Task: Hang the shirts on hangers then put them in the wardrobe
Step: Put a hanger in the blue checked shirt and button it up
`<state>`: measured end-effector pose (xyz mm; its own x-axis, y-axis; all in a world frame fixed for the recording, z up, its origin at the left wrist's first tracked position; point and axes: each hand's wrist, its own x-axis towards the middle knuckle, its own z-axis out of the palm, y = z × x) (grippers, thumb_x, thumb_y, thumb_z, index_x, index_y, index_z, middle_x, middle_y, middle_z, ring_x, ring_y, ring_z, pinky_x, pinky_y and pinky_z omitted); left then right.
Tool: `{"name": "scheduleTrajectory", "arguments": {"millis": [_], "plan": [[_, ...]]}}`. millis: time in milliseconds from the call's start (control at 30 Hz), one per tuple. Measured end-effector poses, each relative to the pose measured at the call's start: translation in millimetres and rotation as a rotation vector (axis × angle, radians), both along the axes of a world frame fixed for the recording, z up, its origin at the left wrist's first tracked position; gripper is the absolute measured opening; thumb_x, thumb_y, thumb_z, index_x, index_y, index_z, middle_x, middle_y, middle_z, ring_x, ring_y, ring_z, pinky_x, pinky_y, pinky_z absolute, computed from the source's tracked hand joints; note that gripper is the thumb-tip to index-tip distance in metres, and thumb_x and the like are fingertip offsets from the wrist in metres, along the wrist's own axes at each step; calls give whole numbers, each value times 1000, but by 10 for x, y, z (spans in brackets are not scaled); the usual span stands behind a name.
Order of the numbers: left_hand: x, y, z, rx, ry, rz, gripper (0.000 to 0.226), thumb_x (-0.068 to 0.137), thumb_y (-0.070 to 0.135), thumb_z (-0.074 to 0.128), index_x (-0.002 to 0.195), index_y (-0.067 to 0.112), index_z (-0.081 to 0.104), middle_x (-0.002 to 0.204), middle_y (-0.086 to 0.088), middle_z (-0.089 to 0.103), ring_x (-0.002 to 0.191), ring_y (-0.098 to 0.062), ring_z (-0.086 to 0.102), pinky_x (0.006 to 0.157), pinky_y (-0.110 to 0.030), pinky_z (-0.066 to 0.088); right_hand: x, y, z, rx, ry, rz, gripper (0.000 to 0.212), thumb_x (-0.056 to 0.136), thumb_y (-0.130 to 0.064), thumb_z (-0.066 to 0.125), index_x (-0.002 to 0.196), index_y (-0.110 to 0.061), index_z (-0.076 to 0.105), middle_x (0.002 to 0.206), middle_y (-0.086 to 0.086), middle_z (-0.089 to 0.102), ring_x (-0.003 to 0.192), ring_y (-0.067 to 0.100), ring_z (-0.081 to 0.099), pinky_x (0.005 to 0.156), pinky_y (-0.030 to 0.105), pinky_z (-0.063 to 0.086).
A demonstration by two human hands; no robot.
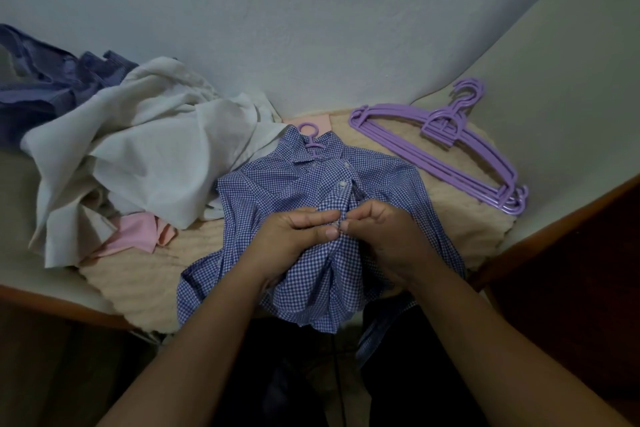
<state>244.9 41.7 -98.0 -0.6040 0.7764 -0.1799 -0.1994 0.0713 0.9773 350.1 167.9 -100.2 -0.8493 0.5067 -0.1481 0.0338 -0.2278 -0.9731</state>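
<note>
A blue checked shirt (pixel 277 184) lies front-up on a cream towel (pixel 145 274), with a purple hanger (pixel 309 139) inside it; only the hook shows above the collar. My left hand (pixel 294 232) and my right hand (pixel 377 232) meet at the middle of the shirt's front. Both pinch the button placket there, thumbs and fingers curled on the cloth. A white button (pixel 343 184) higher up on the placket is fastened.
A stack of purple hangers (pixel 446 156) lies at the right on the towel. A heap of clothes sits at the left: white shirt (pixel 145 146), pink shirt (pixel 135 236), dark blue garment (pixel 41 80). A wooden table edge (pixel 554 218) runs along the right.
</note>
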Motion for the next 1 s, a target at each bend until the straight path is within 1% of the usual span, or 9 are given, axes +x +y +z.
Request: {"name": "scheduleTrajectory", "arguments": {"millis": [67,133,233,300,500,567,700,833,1000], "plan": [[-2,-3,18,1,-6,-12,22,75,-3,69,85,16,75,98,4,64,88,8,64,75,-8,49,-1,10,-6,-30,18,15,21,81,9,63,70,-9,61,63,1,66,66,12,63,69,25,51],[-8,1,18,-5,-17,-22,22,81,-4,64,85,15,74,96,7,67,85,13,63,72,-4,46,2,20,-17,-41,25,25,22,80,9,63,70,-9,60,63,4,64,66,14,62,70,26,52],[-31,-7,-4,-5,-53,-55,21,85,-4,60,88,13,72,83,10,73,84,6,66,74,-7,47,8,31,-25,-34,32,27,21,80,10,63,70,-8,60,63,5,61,65,15,59,69,27,51],[-39,-6,-2,-19,-54,-76,20,86,-2,59,90,13,71,82,9,74,85,1,67,77,-10,49,6,35,-35,-32,32,22,21,80,10,62,71,-8,59,60,2,61,63,13,59,66,24,51],[-56,12,-72,-45,25,1,11,74,8,73,84,13,74,83,2,75,87,-8,69,80,-17,52,-9,10,-85,-82,-40,-2,15,81,6,65,77,-9,62,64,-1,66,67,12,62,69,28,48],[-45,5,-90,-39,61,20,14,71,12,74,85,13,74,85,4,75,89,-8,70,79,-17,52,-13,11,-69,-72,-69,12,12,80,3,67,79,-9,63,68,0,67,71,13,63,71,28,48],[-18,6,-91,-24,103,23,12,77,4,72,86,12,74,81,9,73,86,-4,69,75,-13,50,-14,17,-50,-28,-106,2,13,78,2,70,78,-10,64,69,2,68,72,14,64,72,28,49],[14,15,-72,-1,93,28,14,71,9,75,85,11,75,84,4,72,85,-6,69,74,-13,50,-19,14,-52,64,-110,-30,16,79,2,69,75,-11,62,64,1,65,67,15,61,69,31,49],[0,19,-87,-2,51,22,13,82,1,68,88,11,74,89,1,75,91,-8,69,77,-15,51,-33,41,-60,60,-68,-10,19,79,3,69,71,-13,61,60,1,61,66,18,57,70,33,47]]}}
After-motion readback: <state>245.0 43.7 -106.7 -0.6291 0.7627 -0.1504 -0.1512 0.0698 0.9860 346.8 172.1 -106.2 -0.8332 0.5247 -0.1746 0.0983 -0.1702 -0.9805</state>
